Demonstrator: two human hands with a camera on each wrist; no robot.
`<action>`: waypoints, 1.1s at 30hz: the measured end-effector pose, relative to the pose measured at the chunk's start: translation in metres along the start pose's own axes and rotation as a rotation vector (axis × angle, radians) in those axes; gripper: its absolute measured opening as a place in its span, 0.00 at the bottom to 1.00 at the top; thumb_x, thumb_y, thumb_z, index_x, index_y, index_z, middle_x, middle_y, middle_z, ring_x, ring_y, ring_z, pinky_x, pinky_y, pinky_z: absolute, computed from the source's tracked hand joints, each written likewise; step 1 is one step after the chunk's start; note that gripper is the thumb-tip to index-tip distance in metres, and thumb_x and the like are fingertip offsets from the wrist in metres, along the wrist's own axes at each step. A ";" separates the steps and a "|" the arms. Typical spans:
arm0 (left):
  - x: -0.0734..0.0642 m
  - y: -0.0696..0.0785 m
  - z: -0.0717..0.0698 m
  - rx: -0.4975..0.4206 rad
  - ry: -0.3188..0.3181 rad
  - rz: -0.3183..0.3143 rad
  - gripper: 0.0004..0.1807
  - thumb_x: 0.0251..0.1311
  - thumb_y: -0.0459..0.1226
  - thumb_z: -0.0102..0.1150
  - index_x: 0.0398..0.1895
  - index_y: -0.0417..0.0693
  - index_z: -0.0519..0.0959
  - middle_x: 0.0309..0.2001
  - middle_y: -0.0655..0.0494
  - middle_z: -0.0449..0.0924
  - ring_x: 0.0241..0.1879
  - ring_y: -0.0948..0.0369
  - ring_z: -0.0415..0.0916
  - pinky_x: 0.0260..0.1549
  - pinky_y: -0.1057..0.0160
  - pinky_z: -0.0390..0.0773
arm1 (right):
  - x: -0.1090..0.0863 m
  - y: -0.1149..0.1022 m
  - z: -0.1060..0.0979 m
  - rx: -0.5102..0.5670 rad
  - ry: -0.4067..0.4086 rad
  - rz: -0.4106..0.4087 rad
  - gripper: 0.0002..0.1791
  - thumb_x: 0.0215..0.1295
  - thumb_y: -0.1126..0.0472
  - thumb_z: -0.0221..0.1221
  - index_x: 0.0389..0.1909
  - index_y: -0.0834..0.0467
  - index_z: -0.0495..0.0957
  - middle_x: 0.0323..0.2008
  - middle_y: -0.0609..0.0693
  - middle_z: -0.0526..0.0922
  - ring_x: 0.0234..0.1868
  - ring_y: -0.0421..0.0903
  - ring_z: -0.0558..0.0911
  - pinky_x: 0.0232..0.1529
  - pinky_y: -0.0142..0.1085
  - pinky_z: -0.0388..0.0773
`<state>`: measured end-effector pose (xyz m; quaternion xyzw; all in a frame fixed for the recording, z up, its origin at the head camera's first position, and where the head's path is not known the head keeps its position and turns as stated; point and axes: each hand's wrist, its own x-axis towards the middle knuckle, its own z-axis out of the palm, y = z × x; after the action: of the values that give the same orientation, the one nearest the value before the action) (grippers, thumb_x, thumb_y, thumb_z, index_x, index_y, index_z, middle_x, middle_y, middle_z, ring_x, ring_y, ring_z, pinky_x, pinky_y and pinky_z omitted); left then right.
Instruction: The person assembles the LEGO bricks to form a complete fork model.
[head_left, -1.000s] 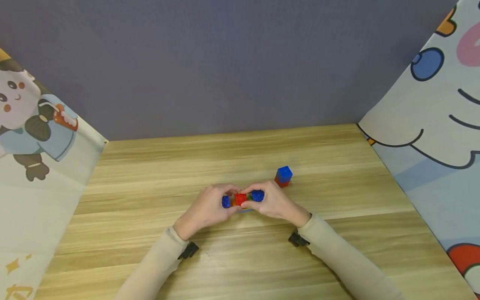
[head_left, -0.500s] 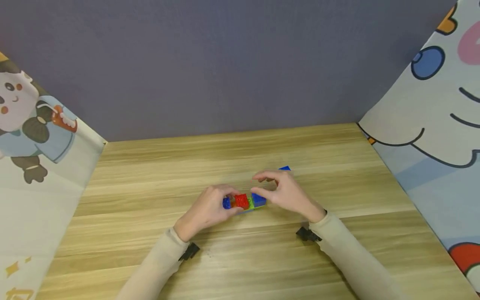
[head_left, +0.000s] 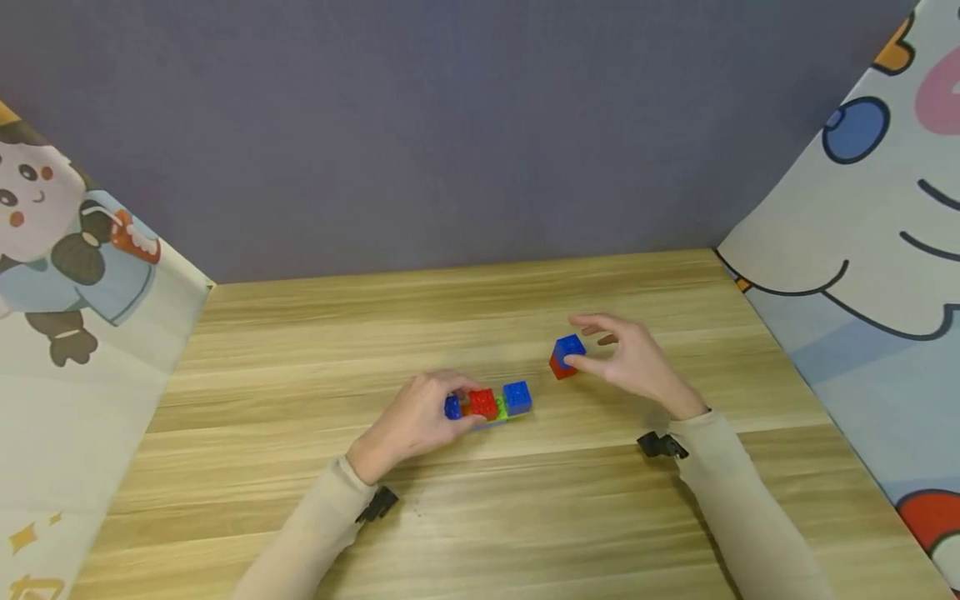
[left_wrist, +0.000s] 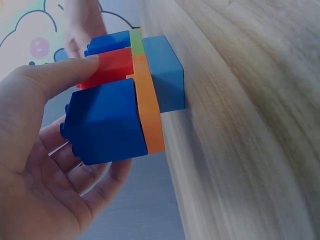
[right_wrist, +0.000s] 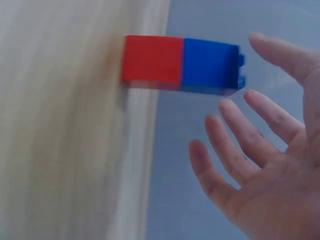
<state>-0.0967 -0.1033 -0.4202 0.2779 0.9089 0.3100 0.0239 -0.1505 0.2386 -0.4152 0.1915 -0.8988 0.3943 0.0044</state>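
Note:
My left hand (head_left: 423,417) holds a toy brick assembly, its thumb against the red brick (left_wrist: 117,65). Blue bricks stand on either side of that red one: the near blue brick (left_wrist: 105,122) and the far blue brick (head_left: 517,397). Underneath run thin orange (left_wrist: 148,110) and green (left_wrist: 136,42) bricks, with a light blue brick (left_wrist: 166,75) at the bottom, on the table. To the right, my right hand (head_left: 630,362) hovers with spread fingers beside an upright stack, a blue brick (right_wrist: 210,65) on a red brick (right_wrist: 152,60). A gap shows between hand and stack in the right wrist view.
The wood-grain table (head_left: 300,333) ends at a grey back panel (head_left: 465,133). Side panels with cartoon prints flank it, the left panel (head_left: 135,333) and the right panel (head_left: 840,350). Black wrist devices sit under both sleeves.
My right hand has let go of the assembly's right-hand blue brick and moved right and away from me to the blue-and-red stack. My left hand stays on the assembly.

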 end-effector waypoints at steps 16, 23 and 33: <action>0.001 -0.005 -0.010 0.000 0.011 -0.030 0.20 0.62 0.42 0.77 0.55 0.46 0.87 0.50 0.53 0.90 0.41 0.62 0.83 0.41 0.64 0.83 | 0.001 0.021 0.002 0.062 -0.083 0.079 0.29 0.67 0.55 0.73 0.67 0.60 0.81 0.54 0.55 0.89 0.51 0.51 0.87 0.54 0.42 0.87; 0.000 -0.013 -0.021 -0.018 0.047 -0.094 0.20 0.65 0.41 0.74 0.58 0.44 0.86 0.53 0.50 0.89 0.45 0.56 0.86 0.44 0.56 0.86 | 0.000 0.026 0.003 0.092 -0.100 0.105 0.29 0.69 0.54 0.73 0.67 0.59 0.80 0.54 0.57 0.89 0.51 0.52 0.87 0.51 0.34 0.85; -0.006 -0.039 -0.050 -0.010 0.104 -0.216 0.22 0.67 0.42 0.72 0.61 0.44 0.84 0.57 0.46 0.87 0.48 0.52 0.86 0.48 0.49 0.86 | 0.000 0.030 0.003 0.110 -0.107 0.119 0.29 0.69 0.52 0.73 0.67 0.59 0.81 0.56 0.59 0.88 0.53 0.53 0.87 0.52 0.33 0.84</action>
<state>-0.1210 -0.1595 -0.4028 0.1617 0.9321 0.3241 0.0113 -0.1603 0.2553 -0.4386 0.1587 -0.8845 0.4318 -0.0776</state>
